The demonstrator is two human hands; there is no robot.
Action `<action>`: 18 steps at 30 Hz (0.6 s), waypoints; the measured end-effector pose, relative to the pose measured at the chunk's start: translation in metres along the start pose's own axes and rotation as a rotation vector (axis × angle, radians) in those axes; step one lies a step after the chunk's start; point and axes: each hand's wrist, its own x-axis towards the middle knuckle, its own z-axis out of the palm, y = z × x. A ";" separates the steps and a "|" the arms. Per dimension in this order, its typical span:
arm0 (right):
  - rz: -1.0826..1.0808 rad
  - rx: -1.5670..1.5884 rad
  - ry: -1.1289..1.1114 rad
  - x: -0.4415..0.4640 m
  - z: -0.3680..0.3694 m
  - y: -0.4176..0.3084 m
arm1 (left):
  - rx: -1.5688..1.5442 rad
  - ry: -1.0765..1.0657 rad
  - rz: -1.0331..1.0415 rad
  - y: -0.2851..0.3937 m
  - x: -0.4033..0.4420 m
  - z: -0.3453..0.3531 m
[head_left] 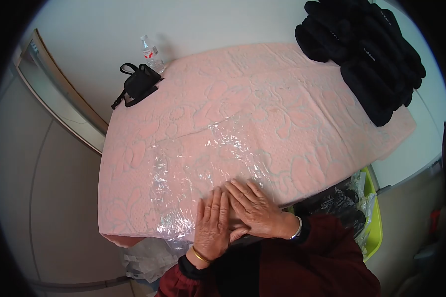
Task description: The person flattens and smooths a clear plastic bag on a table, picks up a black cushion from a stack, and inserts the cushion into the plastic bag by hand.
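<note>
A crinkled sheet of clear plastic film (178, 173), perhaps a bag, lies spread over the pink patterned cloth (292, 99). Near the table's front edge, my left hand (212, 225) rests on the lower part of the plastic, palm down with fingers stretched forward. Beside it, my right hand (254, 209) is flat too, its fingers extended on the plastic. The two hands almost touch at the thumbs. Neither has anything gripped in it, though what lies under the palms is hidden.
At the back left are a black strapped pouch (140, 84) and a clear water bottle (152, 54). Black padded items (371, 59) are piled at the back right. A yellow-green bin (374, 218) with black, plastic-wrapped goods stands below right. Loose plastic packaging (151, 260) lies below left.
</note>
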 end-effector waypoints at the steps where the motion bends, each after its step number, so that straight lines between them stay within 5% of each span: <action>1: 0.039 0.010 -0.003 -0.003 -0.002 0.004 | 0.063 -0.021 0.003 -0.006 -0.002 -0.003; 11: 0.210 -0.097 -0.060 -0.021 -0.036 0.058 | 0.323 -0.054 -0.247 -0.094 -0.041 -0.054; 18: 0.231 -0.127 -0.060 -0.033 -0.037 0.049 | 0.369 -0.019 -0.299 -0.082 -0.061 -0.053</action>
